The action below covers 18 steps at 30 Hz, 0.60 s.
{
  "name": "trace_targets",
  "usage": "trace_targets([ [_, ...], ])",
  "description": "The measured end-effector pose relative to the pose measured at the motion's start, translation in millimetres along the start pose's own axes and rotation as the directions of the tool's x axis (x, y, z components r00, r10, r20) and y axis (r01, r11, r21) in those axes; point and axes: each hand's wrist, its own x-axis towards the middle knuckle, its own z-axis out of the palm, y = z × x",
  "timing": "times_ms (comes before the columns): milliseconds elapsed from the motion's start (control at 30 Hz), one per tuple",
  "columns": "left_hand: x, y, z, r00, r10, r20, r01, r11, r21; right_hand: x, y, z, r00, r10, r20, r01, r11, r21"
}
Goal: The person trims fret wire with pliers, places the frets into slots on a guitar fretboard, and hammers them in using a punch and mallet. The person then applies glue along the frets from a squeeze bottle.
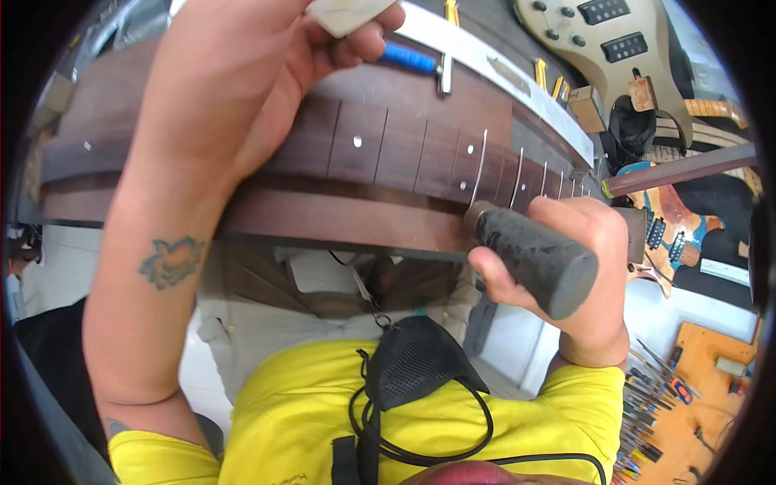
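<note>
A dark wooden fretboard (400, 153) with white dot inlays lies across the bench. Thin metal frets (482, 166) sit in its slots on the right part, while the slots further left hold none. My right hand (578, 242) is closed around a tool with a thick black cylindrical end (537, 255), whose narrower tip is over the fretboard's near edge beside a fret. At the top, my left hand (323, 40) has its fingers curled round a pale flat piece (347, 12), partly cut off by the frame.
A blue-handled tool (412, 58) with a metal head lies beyond the fretboard, near a long white strip (558, 121). Guitar bodies (602, 36) are at the upper right. Several hand tools (647, 404) are on a wooden board at the lower right.
</note>
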Motion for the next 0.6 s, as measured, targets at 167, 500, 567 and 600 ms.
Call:
trace_targets([
  [167,8.0,4.0,17.1,0.988,0.015,-0.152,-0.005,0.998,0.062,1.8,-0.3,-1.5,0.996,-0.009,-0.089,0.007,1.000,-0.025],
  [500,70.1,12.3,37.7,0.960,0.151,0.238,-0.277,0.363,0.890,-12.8,2.6,-11.3,0.994,0.023,-0.106,-0.004,0.985,0.170],
  [567,104.7,-5.6,32.7,0.935,0.148,0.322,-0.340,0.113,0.934,-13.0,4.6,-18.0,0.980,0.198,0.012,-0.185,0.888,0.420],
  [600,106.0,-14.0,31.2,0.911,0.201,0.360,-0.381,0.077,0.921,-11.2,5.3,-18.4,0.972,0.233,0.041,-0.225,0.857,0.463],
])
